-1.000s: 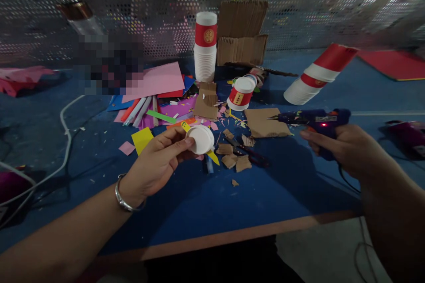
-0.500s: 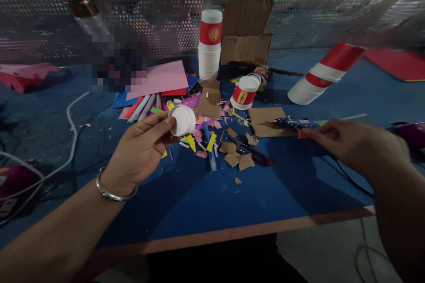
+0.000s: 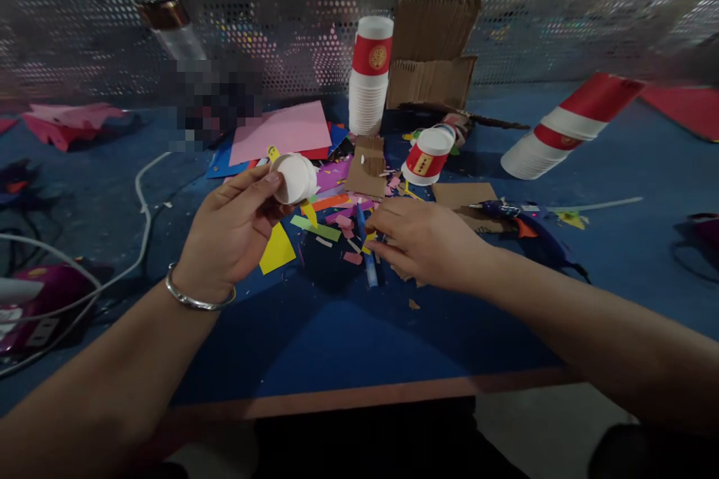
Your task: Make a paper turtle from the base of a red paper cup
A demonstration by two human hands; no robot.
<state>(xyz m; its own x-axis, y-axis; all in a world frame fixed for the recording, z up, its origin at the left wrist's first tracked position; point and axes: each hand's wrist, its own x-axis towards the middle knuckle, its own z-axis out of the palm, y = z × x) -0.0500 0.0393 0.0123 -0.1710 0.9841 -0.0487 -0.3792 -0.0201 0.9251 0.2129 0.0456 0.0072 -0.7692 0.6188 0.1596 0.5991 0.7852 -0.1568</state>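
Between the thumb and fingers of my left hand [image 3: 239,221] is a short white paper cup piece [image 3: 293,178], its round face turned toward me. Yellow paper strips [image 3: 273,153] stick out at its top and bottom and seem attached. My right hand [image 3: 430,239] is low over the paper scraps, thumb and forefinger apart around a small yellow paper piece [image 3: 368,242]. Just left of those fingertips lies a blue pen [image 3: 369,269]. A dark blue glue gun [image 3: 539,236] rests to the right, its nozzle over a flat cardboard piece [image 3: 463,194]. My right hand partly covers the cardboard scraps.
Behind the scraps stand a tall stack of paper cups [image 3: 371,75] and a red-and-white cup [image 3: 428,156]. Another cup stack [image 3: 570,127] leans at the right. Pink paper sheets [image 3: 284,131] lie back left. A white cable [image 3: 140,194] crosses the left side.
My right hand has let go of the glue gun and moved left to the scraps. My left hand has raised the cup piece slightly and shifted left. The view has turned a little.
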